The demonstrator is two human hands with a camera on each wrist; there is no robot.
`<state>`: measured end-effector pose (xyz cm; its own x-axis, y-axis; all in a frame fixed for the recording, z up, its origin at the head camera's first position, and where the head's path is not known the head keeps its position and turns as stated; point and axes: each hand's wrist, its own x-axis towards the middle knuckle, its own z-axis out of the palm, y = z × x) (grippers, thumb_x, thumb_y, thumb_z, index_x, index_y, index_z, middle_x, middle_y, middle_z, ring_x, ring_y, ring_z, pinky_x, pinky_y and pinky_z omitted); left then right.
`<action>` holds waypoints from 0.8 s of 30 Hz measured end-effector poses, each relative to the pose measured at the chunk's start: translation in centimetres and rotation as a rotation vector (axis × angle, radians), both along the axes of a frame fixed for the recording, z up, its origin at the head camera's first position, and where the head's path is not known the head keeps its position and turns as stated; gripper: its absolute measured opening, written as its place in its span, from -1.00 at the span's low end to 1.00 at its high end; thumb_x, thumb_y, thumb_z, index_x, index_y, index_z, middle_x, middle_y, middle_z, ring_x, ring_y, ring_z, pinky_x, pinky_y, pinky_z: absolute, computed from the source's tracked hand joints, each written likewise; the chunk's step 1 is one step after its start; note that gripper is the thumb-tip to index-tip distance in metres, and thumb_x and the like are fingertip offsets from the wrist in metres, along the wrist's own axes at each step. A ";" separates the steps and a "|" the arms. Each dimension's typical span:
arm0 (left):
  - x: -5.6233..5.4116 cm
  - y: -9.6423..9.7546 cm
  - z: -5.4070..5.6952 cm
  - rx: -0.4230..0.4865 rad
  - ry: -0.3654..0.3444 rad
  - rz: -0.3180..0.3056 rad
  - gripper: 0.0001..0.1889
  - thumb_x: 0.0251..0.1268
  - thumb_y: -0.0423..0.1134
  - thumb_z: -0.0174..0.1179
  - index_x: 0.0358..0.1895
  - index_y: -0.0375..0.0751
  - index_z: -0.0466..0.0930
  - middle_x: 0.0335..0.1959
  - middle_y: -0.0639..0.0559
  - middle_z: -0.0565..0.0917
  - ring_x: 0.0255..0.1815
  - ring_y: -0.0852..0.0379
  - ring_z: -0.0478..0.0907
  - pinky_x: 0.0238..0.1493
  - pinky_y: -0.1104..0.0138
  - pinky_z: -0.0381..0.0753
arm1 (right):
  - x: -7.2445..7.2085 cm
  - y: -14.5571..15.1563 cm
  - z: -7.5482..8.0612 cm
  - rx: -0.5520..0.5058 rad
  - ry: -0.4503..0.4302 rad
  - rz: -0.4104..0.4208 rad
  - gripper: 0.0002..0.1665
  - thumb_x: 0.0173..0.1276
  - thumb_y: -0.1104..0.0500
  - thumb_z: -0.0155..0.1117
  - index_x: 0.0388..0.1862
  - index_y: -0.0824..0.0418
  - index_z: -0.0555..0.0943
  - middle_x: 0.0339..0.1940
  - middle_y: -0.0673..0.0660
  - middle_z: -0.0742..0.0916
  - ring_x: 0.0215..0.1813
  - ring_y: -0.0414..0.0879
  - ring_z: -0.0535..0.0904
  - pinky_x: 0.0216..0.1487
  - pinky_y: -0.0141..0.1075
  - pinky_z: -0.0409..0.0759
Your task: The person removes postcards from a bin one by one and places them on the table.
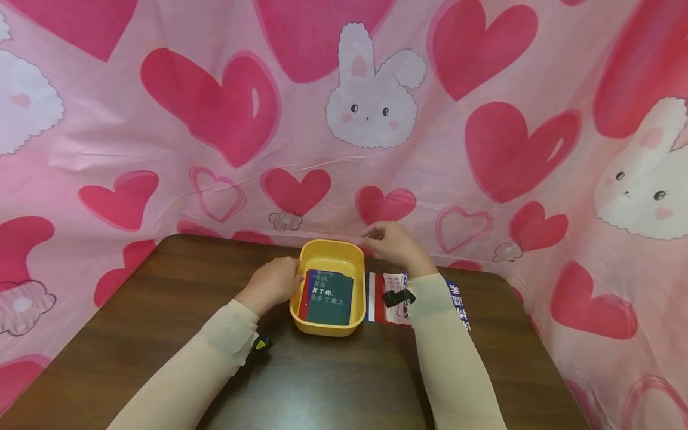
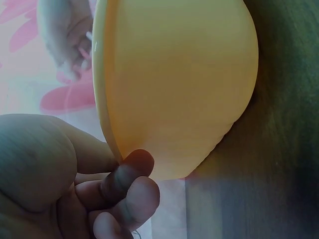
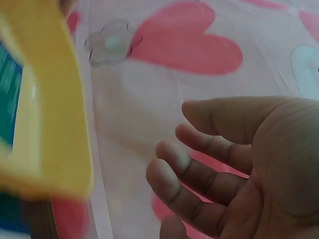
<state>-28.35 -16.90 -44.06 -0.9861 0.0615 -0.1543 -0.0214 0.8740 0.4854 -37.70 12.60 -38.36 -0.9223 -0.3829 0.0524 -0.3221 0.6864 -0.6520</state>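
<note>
A yellow plastic tray (image 1: 329, 330) lies on the table with flat printed cards in it, a dark green card (image 1: 328, 307) with white lettering on top. My left hand (image 1: 273, 285) pinches the tray's left rim; in the left wrist view the thumb and curled fingers (image 2: 142, 196) grip the yellow edge. Beyond the tray's far right corner hovers my right hand (image 1: 392, 243), its fingers loosely bent. The right wrist view shows nothing between the thumb and fingers (image 3: 164, 179), with the tray's edge off to the left.
Right of the tray, several printed cards (image 1: 378, 298) in red, white and blue lie partly under the right sleeve (image 1: 446, 334). A pink curtain (image 1: 301, 143) with hearts and rabbits hangs right behind the brown wooden table (image 1: 177, 310).
</note>
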 end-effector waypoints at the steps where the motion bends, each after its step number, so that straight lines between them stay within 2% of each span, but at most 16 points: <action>1: 0.1 0.0 0.0 0.003 -0.001 -0.001 -0.54 0.70 -0.08 0.34 0.44 -0.25 0.67 -0.10 -0.06 0.80 -0.21 0.01 0.71 0.12 0.00 0.91 | -0.1 -0.7 0.2 -0.003 -0.011 0.014 -0.51 0.61 -0.13 0.50 0.32 0.12 0.82 0.13 0.13 0.86 0.23 0.15 0.73 0.32 0.07 0.86; 4: 0.2 0.0 0.1 0.015 0.000 -0.003 -0.55 0.70 -0.09 0.34 0.44 -0.25 0.68 -0.10 -0.06 0.80 -0.21 0.02 0.71 0.11 0.03 0.92 | -0.5 -2.7 0.6 -0.001 -0.057 0.061 -0.54 0.58 -0.13 0.54 0.28 0.08 0.84 0.07 0.09 0.86 0.19 0.14 0.75 0.29 0.01 0.88; 7: 0.4 -0.1 0.1 0.024 0.000 -0.003 -0.55 0.70 -0.09 0.34 0.45 -0.24 0.67 -0.08 -0.06 0.81 -0.20 0.02 0.72 0.13 0.03 0.92 | -1.1 -4.7 0.3 0.042 -0.117 0.127 -0.54 0.55 -0.05 0.58 0.29 0.12 0.83 0.05 0.10 0.86 0.11 0.12 0.76 0.20 -0.06 0.88; 10: 0.4 -0.1 0.1 0.027 -0.008 -0.001 -0.54 0.70 -0.10 0.33 0.46 -0.26 0.66 -0.07 -0.07 0.80 -0.21 0.01 0.72 0.08 0.06 0.92 | -1.4 -6.8 -0.5 0.144 -0.177 0.178 -0.50 0.48 -0.01 0.65 0.31 0.15 0.82 0.04 0.12 0.87 0.07 0.12 0.75 0.16 -0.06 0.87; 12: 0.3 -0.2 0.1 0.019 -0.006 -0.002 -0.53 0.70 -0.09 0.34 0.46 -0.27 0.66 -0.08 -0.08 0.80 -0.22 0.01 0.71 0.03 0.08 0.92 | -1.3 -8.1 -1.0 0.246 -0.210 0.194 -0.42 0.42 -0.01 0.70 0.34 0.14 0.80 0.07 0.09 0.86 0.07 0.09 0.74 0.21 -0.03 0.87; 15: 0.1 -0.1 0.1 0.002 -0.002 -0.010 -0.55 0.69 -0.09 0.34 0.42 -0.28 0.68 -0.13 -0.08 0.79 -0.24 0.00 0.69 -0.05 0.11 0.90 | -0.9 -9.5 -1.4 0.400 -0.232 0.191 -0.36 0.35 -0.03 0.77 0.35 0.09 0.78 0.08 0.05 0.83 0.10 0.09 0.73 0.28 0.02 0.86; 17: 0.0 -0.1 0.0 -0.004 0.001 -0.014 -0.56 0.69 -0.09 0.34 0.40 -0.28 0.69 -0.14 -0.08 0.78 -0.24 0.00 0.69 -0.08 0.11 0.89 | -0.7 -10.1 -1.5 0.458 -0.238 0.177 -0.34 0.32 -0.02 0.80 0.35 0.09 0.78 0.08 0.04 0.82 0.11 0.08 0.71 0.31 0.03 0.85; 21: -0.1 0.0 -0.1 -0.012 0.003 -0.013 -0.58 0.70 -0.08 0.34 0.38 -0.27 0.71 -0.16 -0.07 0.78 -0.25 -0.01 0.69 -0.07 0.09 0.90 | -0.7 -10.6 -1.8 0.487 -0.230 0.134 -0.34 0.26 0.02 0.85 0.29 0.14 0.80 0.04 0.05 0.83 0.11 0.08 0.71 0.31 0.02 0.85; 24: -0.1 -0.1 -0.2 -0.021 0.007 -0.008 -0.60 0.70 -0.08 0.33 0.35 -0.26 0.72 -0.18 -0.06 0.78 -0.26 -0.01 0.69 -0.05 0.07 0.90 | -0.7 -11.0 -2.2 0.512 -0.243 0.108 -0.23 0.18 0.03 0.89 0.35 0.14 0.77 0.03 0.05 0.83 0.11 0.07 0.72 0.32 0.07 0.86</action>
